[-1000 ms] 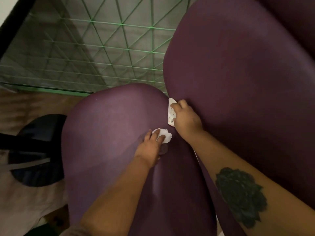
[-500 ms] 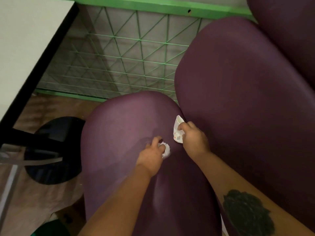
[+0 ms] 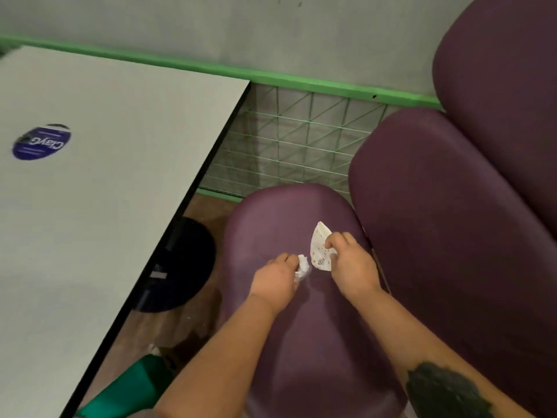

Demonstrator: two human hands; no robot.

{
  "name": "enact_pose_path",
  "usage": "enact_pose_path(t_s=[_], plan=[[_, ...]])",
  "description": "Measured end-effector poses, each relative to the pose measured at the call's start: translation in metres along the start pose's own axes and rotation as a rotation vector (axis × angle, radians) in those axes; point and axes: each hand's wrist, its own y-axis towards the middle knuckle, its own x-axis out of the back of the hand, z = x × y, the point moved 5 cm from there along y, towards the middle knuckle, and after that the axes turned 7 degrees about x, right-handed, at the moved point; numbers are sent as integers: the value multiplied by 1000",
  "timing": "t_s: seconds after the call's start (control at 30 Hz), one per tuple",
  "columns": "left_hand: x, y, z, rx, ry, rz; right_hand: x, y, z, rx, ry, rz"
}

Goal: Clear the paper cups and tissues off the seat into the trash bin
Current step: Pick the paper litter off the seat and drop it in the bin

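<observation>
Over the purple seat (image 3: 271, 218) my left hand (image 3: 275, 282) grips a crumpled white tissue (image 3: 303, 267), most of it hidden in my fist. My right hand (image 3: 351, 263) pinches a flattened white paper cup (image 3: 318, 251) with small coloured dots, held just above the cushion with its rim pointing away from me. The two hands are close together, with the tissue almost touching the cup. No trash bin can be told in view.
A white table (image 3: 99, 188) with a black edge and a blue round sticker (image 3: 41, 142) stands to the left. Its black round base (image 3: 184, 267) sits on the brown floor. Purple backrest cushions (image 3: 452, 212) rise on the right. A green object (image 3: 132, 387) lies at the bottom.
Both hands have lifted the tissue and the cup off the seat crease and drawn them toward me. The tissue is balled tighter. My view has risen, bringing in the table.
</observation>
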Motion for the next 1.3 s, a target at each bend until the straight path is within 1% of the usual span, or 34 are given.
enact_pose_path(t_s=[0.13,0.3,0.33,0.43,0.53,0.67,0.83,0.9,1.0,1.13,1.23,1.3], plan=[[28,-75,26,33,-57,-57,5,-54,61,24,-13,-46],[41,-172,70,47,-97,-90,-6,-123,134,58,4,-78],[43,-199,86,61,-101,-101,-14,-141,156,69,13,-69],[44,-247,114,94,-109,-126,-31,-172,192,95,32,-54],[38,-293,149,169,-112,-120,-54,-200,230,136,64,3],[23,-347,202,363,-213,-123,-90,-227,271,173,80,97],[11,-405,273,653,-423,-223,-136,-249,309,136,186,181],[4,-423,300,744,-505,-253,-150,-256,325,140,225,203],[-8,-447,333,853,-589,-289,-171,-267,354,192,261,265],[-30,-462,362,973,-667,-267,-209,-281,383,282,281,430],[-48,-466,376,1044,-767,-277,-239,-287,391,330,231,509],[-64,-465,383,1100,-841,-249,-257,-290,392,363,177,553]])
